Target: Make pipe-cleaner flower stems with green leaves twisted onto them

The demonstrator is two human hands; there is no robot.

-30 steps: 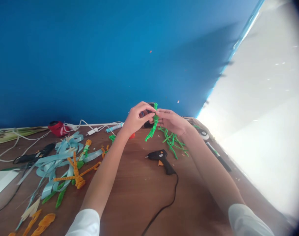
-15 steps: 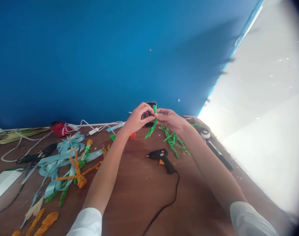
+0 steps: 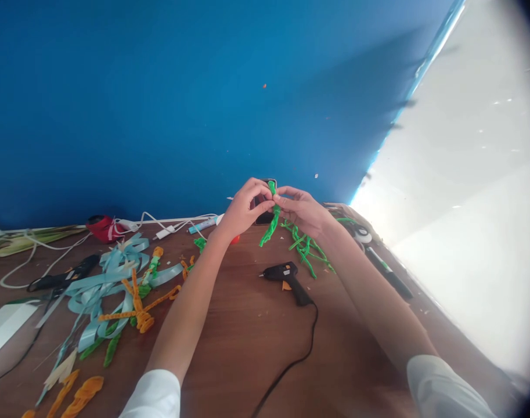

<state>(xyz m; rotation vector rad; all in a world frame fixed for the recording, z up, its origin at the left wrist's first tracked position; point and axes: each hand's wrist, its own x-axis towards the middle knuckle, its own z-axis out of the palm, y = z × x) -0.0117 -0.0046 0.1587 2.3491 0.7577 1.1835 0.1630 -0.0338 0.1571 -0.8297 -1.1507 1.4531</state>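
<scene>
The left hand (image 3: 247, 208) is curled closed around the upper part of a twisted, bright green fuzzy pipe-cleaner bundle (image 3: 271, 217), and the right hand (image 3: 302, 210) pinches the same bundle from the other side with its fingertips, so both hands are grasping it. The bundle sits between the hands, with its tail hanging below them and tilting toward the left hand. A black smartphone (image 3: 263, 219) shows directly behind the hands. Just below the right hand, loose bright green pipe-cleaner pieces (image 3: 306, 247) lie tangled on the brown wooden table (image 3: 242, 354). Below the hands, nearer the person, lies a black hot glue gun (image 3: 285, 273), with a small orange scrap (image 3: 286, 285) beside its grip and a thin black cord (image 3: 310, 331) trailing from its handle. Well right of the right hand are a slim black-and-white marker (image 3: 389, 278) and a small round black-and-white object (image 3: 363, 235). Well left of the left hand, a tangle of pale blue satin ribbon (image 3: 112, 278) lies under an orange pipe-cleaner figure (image 3: 136, 307). Beyond the hands, a white cable (image 3: 173, 223) runs along the table's far edge, in front of a deep blue wall (image 3: 160, 104).
</scene>
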